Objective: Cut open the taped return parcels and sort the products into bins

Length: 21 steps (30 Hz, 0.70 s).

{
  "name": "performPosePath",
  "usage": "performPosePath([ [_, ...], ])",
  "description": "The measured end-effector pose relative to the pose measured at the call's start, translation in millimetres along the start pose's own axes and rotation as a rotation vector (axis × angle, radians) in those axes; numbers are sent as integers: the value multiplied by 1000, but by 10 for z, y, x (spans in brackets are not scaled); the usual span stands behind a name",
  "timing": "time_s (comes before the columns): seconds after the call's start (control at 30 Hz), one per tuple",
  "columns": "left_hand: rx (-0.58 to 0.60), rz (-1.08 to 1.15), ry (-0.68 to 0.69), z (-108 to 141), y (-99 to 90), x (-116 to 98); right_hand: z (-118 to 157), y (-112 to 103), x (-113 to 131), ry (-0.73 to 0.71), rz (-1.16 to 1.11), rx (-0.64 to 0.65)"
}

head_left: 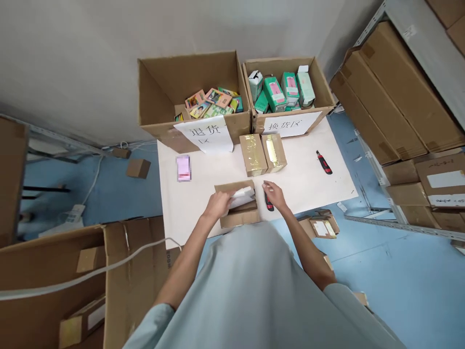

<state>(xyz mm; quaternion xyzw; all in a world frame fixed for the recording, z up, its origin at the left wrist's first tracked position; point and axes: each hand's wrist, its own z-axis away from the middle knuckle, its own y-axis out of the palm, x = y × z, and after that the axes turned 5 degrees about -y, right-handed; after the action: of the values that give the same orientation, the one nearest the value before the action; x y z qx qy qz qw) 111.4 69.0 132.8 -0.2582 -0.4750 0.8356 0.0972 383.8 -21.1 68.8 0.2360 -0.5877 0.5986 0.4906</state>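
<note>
An opened small cardboard box (240, 219) sits at the table's near edge, its flaps spread. Inside it is a white box (242, 196), gripped at its left end by my left hand (219, 203). My right hand (275, 195) hovers just right of the cardboard box, fingers half curled and seemingly holding nothing. Beneath it a red-and-black utility knife (269, 203) lies on the table, partly covered by the hand. Two taped cardboard parcels, the left one (253, 155) and the right one (274, 152), stand side by side beyond.
Behind stand a large carton (160, 128) of colourful small packs and another carton (319, 114) of green-and-white boxes, both with paper signs. On the white table (196, 203) lie a pink-screened phone-like item (183, 168) and a second utility knife (324, 163). Shelving (410, 232) flanks the right.
</note>
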Motion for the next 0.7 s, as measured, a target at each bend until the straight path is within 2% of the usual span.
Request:
performPosePath([
  [0.07, -99, 137, -24, 150, -226, 47, 184, -51, -56, 77, -194, -80],
  [0.17, -171, 562, -11, 238, -477, 5, 429, -71, -49, 110, -424, -72],
  [0.23, -134, 848, -4, 173, -521, -126, 523, -74, 19, 129, -543, -50],
  [0.3, -65, 1021, -14, 26, -443, -331, 546, -103, 94, 112, -636, -53],
  [0.4, 5, 1143, -18, -267, -115, -705, 476, -252, 95, 56, -661, -134],
  [0.47, 9, 1235, -36, -470, 196, -950, 396, -419, -40, 56, -594, -213],
  [0.53, 6, 1290, -91, -663, 527, -1165, 318, -603, -280, 76, -506, -266],
  [0.6, 38, 1230, -187, -839, 831, -1342, 254, -763, -575, 104, -441, -278],
  [0.7, 109, 1189, -252, -1063, 1177, -1548, 192, -894, -995, 186, -404, -250],
])
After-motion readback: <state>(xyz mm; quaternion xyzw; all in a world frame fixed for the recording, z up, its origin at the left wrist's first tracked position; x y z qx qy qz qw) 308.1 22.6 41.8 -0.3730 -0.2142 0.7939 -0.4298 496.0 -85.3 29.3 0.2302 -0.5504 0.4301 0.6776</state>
